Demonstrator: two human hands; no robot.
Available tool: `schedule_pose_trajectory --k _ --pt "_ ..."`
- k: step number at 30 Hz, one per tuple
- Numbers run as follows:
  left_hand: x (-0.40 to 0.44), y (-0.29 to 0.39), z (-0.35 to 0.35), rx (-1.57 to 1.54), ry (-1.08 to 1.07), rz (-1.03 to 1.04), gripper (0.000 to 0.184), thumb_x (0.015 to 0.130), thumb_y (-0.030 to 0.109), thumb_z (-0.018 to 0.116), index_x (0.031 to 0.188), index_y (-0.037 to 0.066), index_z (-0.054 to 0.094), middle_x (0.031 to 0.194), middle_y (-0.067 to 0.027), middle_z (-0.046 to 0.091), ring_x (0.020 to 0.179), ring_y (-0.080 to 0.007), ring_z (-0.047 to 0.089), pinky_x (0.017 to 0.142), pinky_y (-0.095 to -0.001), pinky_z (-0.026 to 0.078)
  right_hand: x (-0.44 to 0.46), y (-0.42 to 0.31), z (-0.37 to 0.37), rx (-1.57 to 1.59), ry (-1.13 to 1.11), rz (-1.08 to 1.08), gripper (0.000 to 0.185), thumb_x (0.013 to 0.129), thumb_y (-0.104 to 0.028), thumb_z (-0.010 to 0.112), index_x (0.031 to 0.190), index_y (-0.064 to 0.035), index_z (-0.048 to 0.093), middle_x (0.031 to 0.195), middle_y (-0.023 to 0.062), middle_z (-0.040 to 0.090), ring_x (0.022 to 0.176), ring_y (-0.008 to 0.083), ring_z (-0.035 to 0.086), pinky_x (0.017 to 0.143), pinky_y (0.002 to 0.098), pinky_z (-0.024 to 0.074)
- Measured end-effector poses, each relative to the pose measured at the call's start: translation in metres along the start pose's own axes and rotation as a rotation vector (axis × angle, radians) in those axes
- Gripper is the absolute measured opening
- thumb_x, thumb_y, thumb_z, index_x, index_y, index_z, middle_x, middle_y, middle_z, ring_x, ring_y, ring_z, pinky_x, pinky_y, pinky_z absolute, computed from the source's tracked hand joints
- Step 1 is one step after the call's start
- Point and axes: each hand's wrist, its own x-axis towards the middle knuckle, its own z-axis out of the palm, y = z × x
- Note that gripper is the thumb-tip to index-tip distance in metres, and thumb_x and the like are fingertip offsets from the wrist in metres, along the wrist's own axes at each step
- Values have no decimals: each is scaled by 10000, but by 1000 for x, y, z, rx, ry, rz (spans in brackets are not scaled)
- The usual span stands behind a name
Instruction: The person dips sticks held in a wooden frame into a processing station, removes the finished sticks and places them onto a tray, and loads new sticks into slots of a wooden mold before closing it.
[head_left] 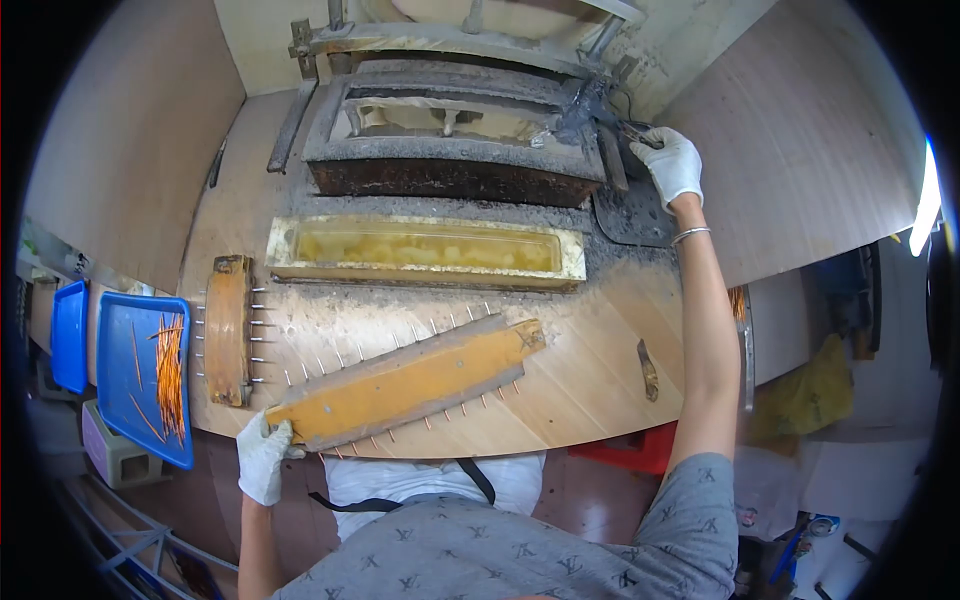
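My left hand (pixel 264 462), in a white glove, is closed on the near left end of a long yellow-brown wooden bar (pixel 400 388). The bar lies slanted near the table's front edge. Thin metal pins stick out along its far side, and copper-coloured ones along its near side. At the far right, my gloved right hand (pixel 672 168) is closed in a pinch beside the metal-framed bath (pixel 455 150). A thin dark piece shows at its fingertips, too small to name. Between bath and bar sits a long trough (pixel 430 276) of yellowish liquid.
A shorter pinned bar (pixel 229 330) stands at the left. Beside it, a blue tray (pixel 120 350) holds copper-coloured rods (pixel 171 375). A dark, worn strip (pixel 648 370) lies right of the long bar. Grey residue surrounds the bath, whose metal frame (pixel 460 42) rises behind.
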Motion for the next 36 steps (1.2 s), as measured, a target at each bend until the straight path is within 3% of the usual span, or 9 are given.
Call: schedule_pose_trajectory --k 11,16,19,23,26,30,31,33,36 --pt "1 -2 -2 35 1 19 298 861 121 515 1112 -38 503 892 -72 583 653 -102 575 511 -211 499 -6 2 1 11 88 66 275 647 -274 702 830 -73 667 778 124 643 711 264 615 670 324 465" --pt "2 -5 -1 61 -13 57 305 874 149 497 1125 -24 495 884 -64 575 630 -92 562 503 -204 489 -101 12 -23 294 237 256 296 690 -183 711 876 34 632 780 132 652 699 153 602 673 273 469" --pt "2 -8 -1 96 -6 74 311 886 187 485 1127 -9 497 892 -54 572 634 -78 551 497 -189 470 -169 43 4 337 254 314 268 715 -106 653 928 50 612 907 187 634 842 236 619 773 306 468" --pt "7 -14 -4 85 -12 130 321 897 241 475 1115 8 507 902 -38 568 656 -59 537 493 -171 445 -209 33 16 61 111 367 243 718 -126 594 923 3 604 908 225 592 881 369 563 749 374 458" --pt "10 -20 -9 98 -18 129 327 898 264 473 1107 15 512 902 -31 565 669 -52 531 496 -166 439 -210 19 11 -204 22 304 289 716 -157 603 945 19 597 874 237 588 847 380 552 765 389 450" --pt "9 -19 -7 82 -1 126 331 896 279 476 1099 21 516 896 -25 563 679 -46 528 498 -161 434 -222 -44 -4 104 -114 283 322 773 -281 585 911 9 611 836 239 589 836 387 547 761 395 445" --pt "9 -20 -7 85 -5 124 331 896 279 476 1099 21 516 896 -25 563 679 -46 528 498 -161 434 -231 -50 11 185 -95 151 394 792 -354 525 712 22 611 758 269 565 739 398 562 688 433 449" --pt "10 -22 -8 53 -15 155 348 891 293 485 1104 20 516 900 -22 563 675 -48 526 504 -165 434 -245 -69 27 276 -377 152 426 796 -383 513 729 26 611 779 276 564 759 409 556 702 443 443" --pt "9 -20 -8 82 -33 157 355 882 289 496 1113 20 516 928 -22 560 716 -68 528 548 -188 443 -256 -78 41 172 -248 81 399 768 -336 528 728 56 587 727 295 539 730 422 548 669 449 438"
